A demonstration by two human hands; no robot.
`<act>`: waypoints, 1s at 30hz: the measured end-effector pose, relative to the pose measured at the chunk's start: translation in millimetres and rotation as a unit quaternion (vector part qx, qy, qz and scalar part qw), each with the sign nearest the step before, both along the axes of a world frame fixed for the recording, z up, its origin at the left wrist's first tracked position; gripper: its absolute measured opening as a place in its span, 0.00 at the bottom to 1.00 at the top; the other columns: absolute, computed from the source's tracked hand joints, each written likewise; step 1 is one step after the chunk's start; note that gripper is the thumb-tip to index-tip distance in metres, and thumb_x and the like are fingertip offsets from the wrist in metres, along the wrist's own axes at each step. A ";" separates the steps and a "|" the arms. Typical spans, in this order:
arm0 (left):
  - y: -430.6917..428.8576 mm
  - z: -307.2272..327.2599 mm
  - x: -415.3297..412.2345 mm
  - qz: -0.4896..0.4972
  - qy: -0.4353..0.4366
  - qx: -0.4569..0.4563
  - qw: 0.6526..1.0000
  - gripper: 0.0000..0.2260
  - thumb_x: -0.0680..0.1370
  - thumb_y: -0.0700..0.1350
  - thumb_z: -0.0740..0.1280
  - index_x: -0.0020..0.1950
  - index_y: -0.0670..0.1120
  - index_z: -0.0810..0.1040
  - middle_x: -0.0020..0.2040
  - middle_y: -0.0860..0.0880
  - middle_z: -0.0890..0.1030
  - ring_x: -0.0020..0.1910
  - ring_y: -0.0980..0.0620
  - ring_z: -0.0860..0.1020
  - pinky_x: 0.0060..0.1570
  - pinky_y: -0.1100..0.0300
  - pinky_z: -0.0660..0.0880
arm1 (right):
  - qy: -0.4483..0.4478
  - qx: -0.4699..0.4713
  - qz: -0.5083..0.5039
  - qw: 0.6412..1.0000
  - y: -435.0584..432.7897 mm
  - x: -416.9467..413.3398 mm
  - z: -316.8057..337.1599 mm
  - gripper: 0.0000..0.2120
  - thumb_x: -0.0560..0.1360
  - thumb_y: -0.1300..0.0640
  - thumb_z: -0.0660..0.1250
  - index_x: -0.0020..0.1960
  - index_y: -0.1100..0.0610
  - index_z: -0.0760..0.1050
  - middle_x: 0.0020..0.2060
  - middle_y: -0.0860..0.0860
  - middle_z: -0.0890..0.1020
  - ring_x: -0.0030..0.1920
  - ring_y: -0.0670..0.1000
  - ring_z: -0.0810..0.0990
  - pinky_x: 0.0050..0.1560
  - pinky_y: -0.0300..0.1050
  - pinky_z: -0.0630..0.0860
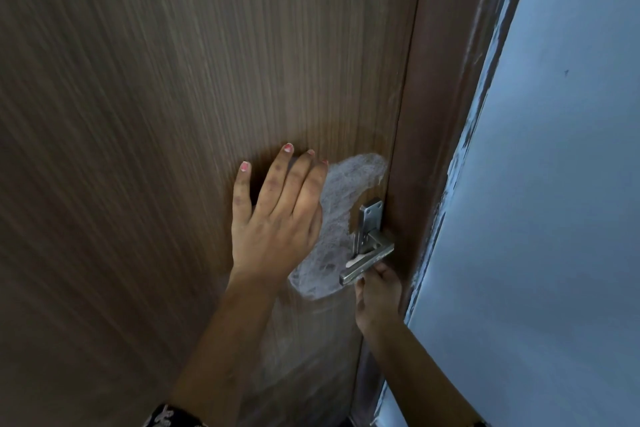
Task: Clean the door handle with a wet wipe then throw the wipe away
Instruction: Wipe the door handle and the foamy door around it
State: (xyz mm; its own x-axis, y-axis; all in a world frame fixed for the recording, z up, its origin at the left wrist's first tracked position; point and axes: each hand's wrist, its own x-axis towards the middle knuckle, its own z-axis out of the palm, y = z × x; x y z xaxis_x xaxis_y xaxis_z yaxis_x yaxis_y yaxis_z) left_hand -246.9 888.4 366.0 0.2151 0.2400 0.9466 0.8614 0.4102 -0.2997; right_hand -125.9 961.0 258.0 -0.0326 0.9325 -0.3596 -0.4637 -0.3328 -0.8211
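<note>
One door handle [372, 258], white wipe scrap [354, 261] on it, right hand [379, 295] curled round its end, left hand [273, 218] flat on door [138, 114], fingers straight, whitish smear [341, 184] between

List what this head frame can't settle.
- Head view: fingertips of the right hand are hidden behind the door handle, so its grip is unclear.
- Head view: white scrap on the lever is too small to identify.
- Head view: whitish patch on the door could be film or residue; it is blurred and partly covered by the left hand.
</note>
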 end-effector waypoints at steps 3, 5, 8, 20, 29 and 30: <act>0.3 -0.2 -0.9 0.001 -0.001 -0.001 1.000 0.18 0.78 0.48 0.65 0.68 0.48 0.72 0.64 0.51 0.78 0.69 0.50 0.69 0.73 0.44 0.53 | 0.045 0.057 0.000 0.997 -5.9 -2.1 4.8 0.12 0.74 0.72 0.62 0.44 0.58 0.79 0.40 0.52 0.84 0.39 0.48 0.83 0.40 0.40 0.79; 0.3 -0.3 -0.8 -0.002 -0.002 -0.002 1.000 0.18 0.78 0.47 0.64 0.68 0.48 0.72 0.64 0.51 0.78 0.69 0.50 0.69 0.73 0.44 0.53 | 0.037 0.078 -0.021 0.996 -4.7 -2.2 4.8 0.13 0.73 0.73 0.63 0.48 0.58 0.79 0.43 0.53 0.84 0.41 0.47 0.84 0.37 0.38 0.80; 0.6 -0.3 -0.4 -0.003 -0.004 -0.005 1.000 0.18 0.78 0.47 0.64 0.68 0.48 0.72 0.64 0.51 0.78 0.69 0.50 0.69 0.73 0.44 0.53 | 0.029 0.074 -0.076 0.994 0.1 -2.7 0.9 0.18 0.70 0.76 0.63 0.48 0.54 0.74 0.46 0.54 0.82 0.46 0.52 0.82 0.39 0.42 0.81; -0.5 -0.7 0.6 0.001 -0.004 -0.011 1.000 0.18 0.78 0.48 0.64 0.68 0.48 0.72 0.65 0.51 0.78 0.69 0.50 0.69 0.73 0.44 0.54 | -0.174 0.140 -0.038 0.974 4.1 12.6 -14.4 0.16 0.65 0.69 0.73 0.40 0.52 0.70 0.36 0.51 0.82 0.37 0.50 0.81 0.31 0.30 0.74; 1.2 -0.9 -1.4 -0.003 -0.007 -0.013 1.000 0.18 0.79 0.48 0.63 0.69 0.48 0.72 0.65 0.51 0.76 0.70 0.50 0.69 0.74 0.44 0.51 | -0.323 0.341 -0.154 0.869 -5.8 50.3 21.7 0.05 0.72 0.61 0.71 0.43 0.52 0.78 0.37 0.45 0.81 0.40 0.32 0.77 0.39 0.20 0.68; 1.4 -0.8 -1.5 -0.003 -0.006 -0.013 1.000 0.18 0.79 0.48 0.63 0.69 0.48 0.72 0.65 0.51 0.76 0.70 0.50 0.69 0.74 0.44 0.51 | -0.328 0.376 -0.133 0.856 -4.7 50.9 27.4 0.05 0.71 0.62 0.71 0.45 0.54 0.79 0.40 0.47 0.81 0.40 0.32 0.78 0.40 0.19 0.68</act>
